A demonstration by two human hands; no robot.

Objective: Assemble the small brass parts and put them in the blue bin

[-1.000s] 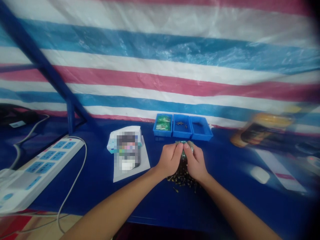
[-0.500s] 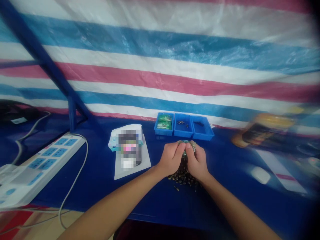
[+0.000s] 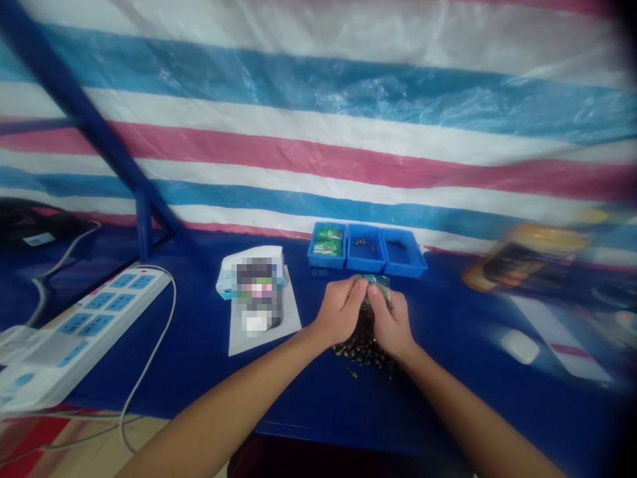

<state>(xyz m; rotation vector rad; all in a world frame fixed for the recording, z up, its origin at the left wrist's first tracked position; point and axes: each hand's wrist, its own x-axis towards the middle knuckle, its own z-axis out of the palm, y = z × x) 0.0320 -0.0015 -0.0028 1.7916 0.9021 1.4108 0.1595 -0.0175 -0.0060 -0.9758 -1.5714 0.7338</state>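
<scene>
My left hand (image 3: 340,311) and my right hand (image 3: 391,321) meet over the blue table (image 3: 199,358), both pinched on the top edge of a small clear plastic bag (image 3: 374,287). The bag hangs between my fingers and is full of small dark metal parts (image 3: 363,345), which bulge out below my hands. One or two loose parts lie on the table just under the bag. Behind my hands stand three joined blue bins (image 3: 367,249): the left one holds green pieces, the other two a few small dark parts.
A white power strip (image 3: 74,332) with its cable lies at the left. A white packet on a paper sheet (image 3: 259,299) sits left of my hands. At the right are a blurred orange-capped jar (image 3: 532,259), a white mouse (image 3: 520,346) and papers. A striped tarp hangs behind.
My hands have stayed on the bag; my fingers have shifted slightly along its top edge and more of the edge now shows above the right hand.
</scene>
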